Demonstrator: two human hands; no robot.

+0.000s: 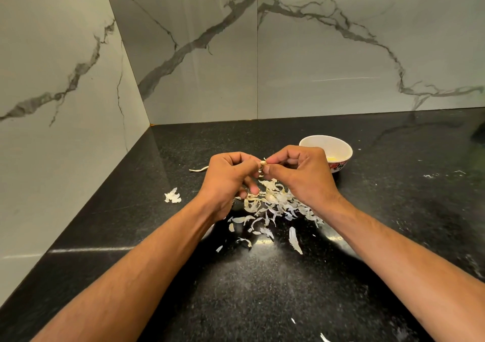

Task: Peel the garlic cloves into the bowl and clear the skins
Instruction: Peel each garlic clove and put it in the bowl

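Both hands meet above the black counter, pinching one small garlic clove (262, 162) between their fingertips. My left hand (227, 181) holds it from the left with curled fingers. My right hand (299, 173) pinches its top with thumb and forefinger. Most of the clove is hidden by the fingers. Below the hands lies a heap of papery garlic skins (273, 205), spreading toward me. The white bowl (341, 148) with a red pattern stands just behind my right hand, with pale peeled garlic partly visible inside.
The black speckled counter (262, 289) runs into a corner of marble walls at the left and back. Stray skins lie apart: a clump (172, 196) at the left, a strip (198, 169) behind my left hand, a long piece (295, 240) nearer me.
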